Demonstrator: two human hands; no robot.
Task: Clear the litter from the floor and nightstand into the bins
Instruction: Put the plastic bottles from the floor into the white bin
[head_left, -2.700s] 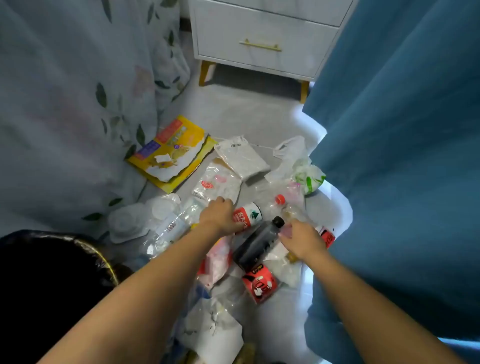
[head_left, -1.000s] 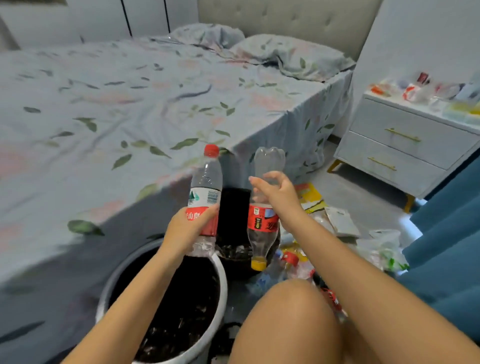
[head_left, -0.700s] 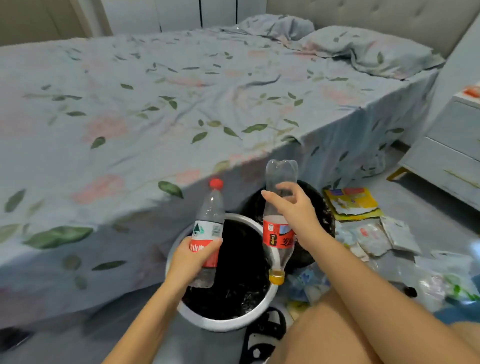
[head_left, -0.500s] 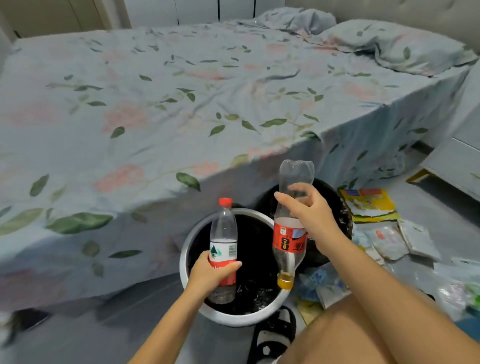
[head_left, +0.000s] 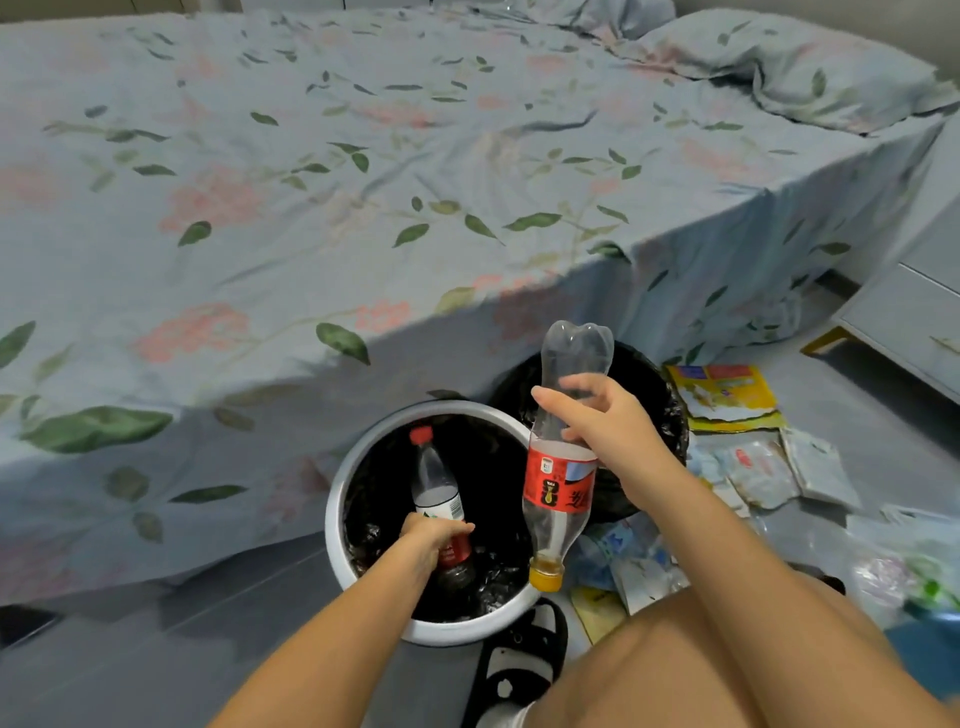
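**Two bottles, two bins, mid-cleanup**

So the left hand (head_left: 434, 538) is down inside the white bin (head_left: 337, 499), fingers wrapped around the lower part of a clear water bottle (head_left: 436, 499) with a red cap. The bottle stands roughly upright, its base low in the bin's black liner.

The right hand (head_left: 605, 426) grips a clear soda bottle (head_left: 563, 457) with a red label, held upside down: yellow cap pointing at the floor, base up in the air. It hangs over the right edge of the white bin, between that bin and the black bin (head_left: 662, 395) just behind it, next to the bed (head_left: 363, 182).

Off to the right, the floor (head_left: 130, 670) has a yellow package (head_left: 722, 397), some flat white sachets (head_left: 769, 473) and crumpled plastic wrappers (head_left: 634, 566). The corner of a nightstand (head_left: 909, 322) shows at the right edge. A black sandal (head_left: 519, 660) sits just below the white bin, by the person's knee (head_left: 675, 670).
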